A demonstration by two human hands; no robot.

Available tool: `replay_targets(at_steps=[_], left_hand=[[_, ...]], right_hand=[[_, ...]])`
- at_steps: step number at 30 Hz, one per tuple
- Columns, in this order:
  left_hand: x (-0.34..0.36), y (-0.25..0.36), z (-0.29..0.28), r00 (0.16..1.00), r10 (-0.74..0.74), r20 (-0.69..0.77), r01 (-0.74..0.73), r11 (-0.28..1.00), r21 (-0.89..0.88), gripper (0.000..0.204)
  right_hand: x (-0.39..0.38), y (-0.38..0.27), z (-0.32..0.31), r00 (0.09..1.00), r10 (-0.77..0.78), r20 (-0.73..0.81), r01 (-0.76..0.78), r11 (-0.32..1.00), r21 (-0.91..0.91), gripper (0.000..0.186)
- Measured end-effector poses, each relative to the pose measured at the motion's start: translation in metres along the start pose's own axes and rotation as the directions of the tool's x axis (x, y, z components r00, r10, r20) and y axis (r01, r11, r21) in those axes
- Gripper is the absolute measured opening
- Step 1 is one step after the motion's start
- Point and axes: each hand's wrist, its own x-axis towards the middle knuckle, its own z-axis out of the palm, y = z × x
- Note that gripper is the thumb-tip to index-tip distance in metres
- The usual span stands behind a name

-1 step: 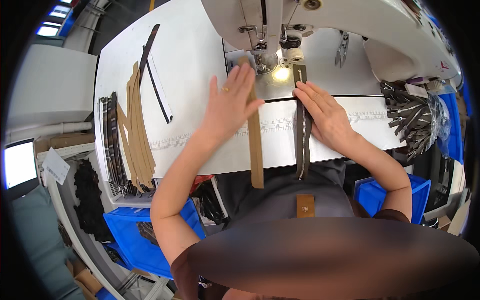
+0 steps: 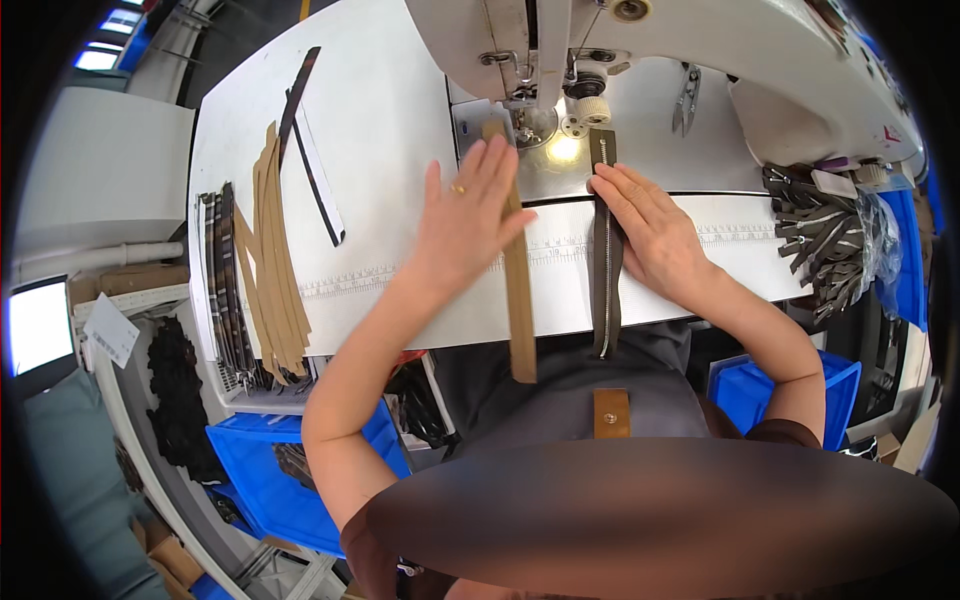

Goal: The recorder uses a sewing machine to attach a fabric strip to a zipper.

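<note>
My left hand (image 2: 462, 215) lies flat with fingers stretched out over a tan fabric strip (image 2: 518, 300), its thumb crossing the strip. The strip's far end rests beside the sewing machine's needle area, and its near end hangs past the table edge. My right hand (image 2: 655, 235) rests flat, fingers together, on a dark brown zipper (image 2: 606, 290) with metal teeth; its thumb is mostly hidden. Strip and zipper lie roughly parallel, a gap between them. Above them stands the white sewing machine (image 2: 480, 50), its lamp lighting the metal plate (image 2: 650, 150).
Several tan strips (image 2: 272, 250) and dark zippers (image 2: 225, 290) lie at the table's left. Thread snips (image 2: 686, 100) lie on the plate's right side. A zipper bundle (image 2: 815, 240) sits at the right edge. Blue bins (image 2: 265, 490) stand below. A printed ruler (image 2: 350, 280) runs along the table.
My left hand and the tan strip under it have shifted slightly to the right, toward the zipper. My right hand and the zipper have hardly moved.
</note>
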Motion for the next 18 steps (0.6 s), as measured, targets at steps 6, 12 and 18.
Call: replay_targets(at_steps=[6, 12, 18], left_hand=[[0.005, 0.016, -0.001, 0.998, 0.034, -0.046, -0.031, 0.998, 0.055, 0.055], [0.017, 0.007, 0.004, 0.997, 0.020, -0.079, -0.024, 0.999, -0.045, 0.052], [0.027, 0.001, -0.005, 0.996, 0.070, -0.055, -0.073, 0.996, -0.052, 0.051]], right_hand=[[0.024, 0.022, 0.001, 0.992, -0.101, 0.074, 0.100, 0.995, 0.010, 0.043], [0.040, 0.032, 0.008, 0.986, -0.165, -0.022, 0.163, 0.984, -0.068, 0.041], [0.040, 0.043, 0.015, 0.982, -0.175, -0.077, 0.177, 0.984, 0.019, 0.046]])
